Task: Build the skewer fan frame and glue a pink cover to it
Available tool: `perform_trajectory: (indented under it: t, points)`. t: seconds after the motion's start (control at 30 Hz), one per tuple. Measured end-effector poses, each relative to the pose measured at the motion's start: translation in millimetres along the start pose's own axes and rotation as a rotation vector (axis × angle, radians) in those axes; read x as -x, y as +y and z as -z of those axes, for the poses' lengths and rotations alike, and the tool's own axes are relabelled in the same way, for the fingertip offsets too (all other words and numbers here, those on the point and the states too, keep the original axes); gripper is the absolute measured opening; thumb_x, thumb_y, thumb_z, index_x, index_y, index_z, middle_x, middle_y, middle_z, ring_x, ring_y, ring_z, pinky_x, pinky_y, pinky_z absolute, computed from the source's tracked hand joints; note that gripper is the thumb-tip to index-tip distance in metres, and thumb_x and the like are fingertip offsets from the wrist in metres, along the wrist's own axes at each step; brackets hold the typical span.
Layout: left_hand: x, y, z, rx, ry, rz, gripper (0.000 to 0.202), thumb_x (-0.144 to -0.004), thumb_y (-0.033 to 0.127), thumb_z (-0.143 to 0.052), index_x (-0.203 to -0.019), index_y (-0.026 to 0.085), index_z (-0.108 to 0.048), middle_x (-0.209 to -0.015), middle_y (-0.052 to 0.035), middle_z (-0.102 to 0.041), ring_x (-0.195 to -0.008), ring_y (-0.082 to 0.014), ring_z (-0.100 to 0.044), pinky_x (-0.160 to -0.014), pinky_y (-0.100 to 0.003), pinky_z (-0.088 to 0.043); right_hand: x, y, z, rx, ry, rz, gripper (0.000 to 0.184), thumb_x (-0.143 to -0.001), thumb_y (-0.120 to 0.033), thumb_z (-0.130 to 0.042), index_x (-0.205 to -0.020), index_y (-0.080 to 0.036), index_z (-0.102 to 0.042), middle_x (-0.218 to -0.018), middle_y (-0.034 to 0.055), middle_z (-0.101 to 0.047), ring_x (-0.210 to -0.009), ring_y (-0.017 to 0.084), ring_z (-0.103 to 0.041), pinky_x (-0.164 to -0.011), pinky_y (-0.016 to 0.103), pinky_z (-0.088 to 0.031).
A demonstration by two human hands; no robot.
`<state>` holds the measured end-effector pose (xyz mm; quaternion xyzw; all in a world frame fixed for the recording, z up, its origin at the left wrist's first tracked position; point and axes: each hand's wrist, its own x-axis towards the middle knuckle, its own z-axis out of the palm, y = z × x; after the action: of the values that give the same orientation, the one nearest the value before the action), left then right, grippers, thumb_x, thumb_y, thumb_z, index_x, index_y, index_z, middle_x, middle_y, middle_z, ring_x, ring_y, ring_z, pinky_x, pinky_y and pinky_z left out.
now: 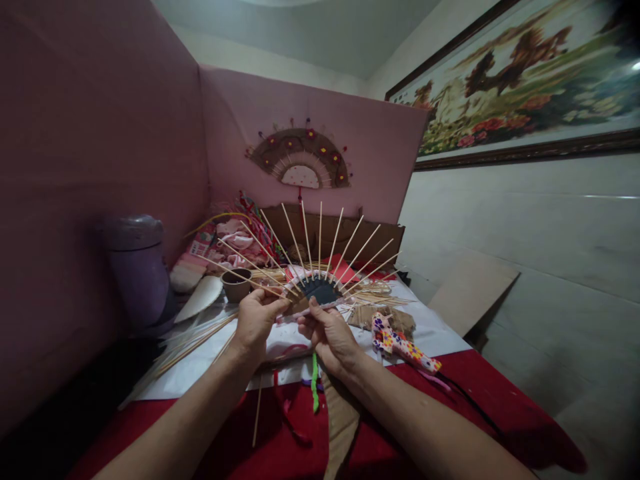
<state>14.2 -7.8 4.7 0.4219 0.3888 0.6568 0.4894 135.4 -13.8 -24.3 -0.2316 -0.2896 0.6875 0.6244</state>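
Fan [323,291], pinched at left end by left hand [257,321], at lower edge by right hand [330,333], probably to keep sticks [321,233] steady.

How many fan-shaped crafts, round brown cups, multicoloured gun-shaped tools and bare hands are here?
Fan-shaped crafts: 2 (dark-centred frame of pale sticks, brown flower-dotted fan)
Round brown cup: 1
Multicoloured gun-shaped tool: 1
Hands: 2 (left hand, right hand)
Total: 6

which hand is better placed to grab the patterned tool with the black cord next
Right hand, most likely: it holds the lower edge of the stick fan and is nearer the patterned tool on its right. The left hand grips the fan's left end and could perhaps steady it alone.
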Motion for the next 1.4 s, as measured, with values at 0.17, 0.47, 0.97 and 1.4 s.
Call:
perform_trajectory:
  t: [0.17,0.47,0.97,1.4]
  points:
    - [-0.2,-0.2,0.1,-0.009,0.000,-0.006,0.021,-0.047,0.017,-0.070,-0.065,0.012,-0.059,-0.059,-0.0002,-0.061,-0.053,-0.0117,-0.053,-0.052,-0.025,-0.038,0.1,-0.2,-0.1,-0.001,0.001,-0.003,0.022,-0.064,-0.026,-0.075,-0.066,-0.013,-0.058,-0.057,0.0010,-0.065,-0.049,0.009,-0.060,-0.049,0.019,-0.050]
    - [0.2,0.7,0.0,-0.031,-0.002,-0.004,0.020,-0.049,0.017,-0.069,-0.066,0.013,-0.059,-0.060,-0.0002,-0.061,-0.053,-0.0110,-0.053,-0.051,-0.023,-0.037,-0.2,0.0,0.2,-0.001,-0.001,0.005,0.022,-0.063,-0.024,-0.075,-0.067,-0.013,-0.057,-0.057,0.0009,-0.065,-0.050,0.009,-0.059,-0.049,0.019,-0.051]
    - [-1.6,-1.9,0.8,-0.060,-0.007,-0.006,0.022,-0.050,0.018,-0.069,-0.068,0.012,-0.058,-0.062,0.0001,-0.060,-0.053,-0.0095,-0.050,-0.050,-0.023,-0.036,-1.5,0.0,1.4,-0.004,-0.008,0.005,0.022,-0.061,-0.024,-0.076,-0.065,-0.012,-0.058,-0.057,0.0014,-0.065,-0.050,0.009,-0.060,-0.049,0.019,-0.052]
    - [-2.2,-6.0,0.8,0.003,-0.019,-0.005,0.022,-0.051,0.017,-0.069,-0.068,0.013,-0.057,-0.065,-0.0002,-0.062,-0.062,-0.0126,-0.056,-0.062,-0.026,-0.042,-0.7,0.5,-0.3,-0.008,0.023,0.000,0.023,-0.060,-0.023,-0.077,-0.066,-0.012,-0.058,-0.056,0.0014,-0.065,-0.049,0.009,-0.059,-0.048,0.019,-0.051]
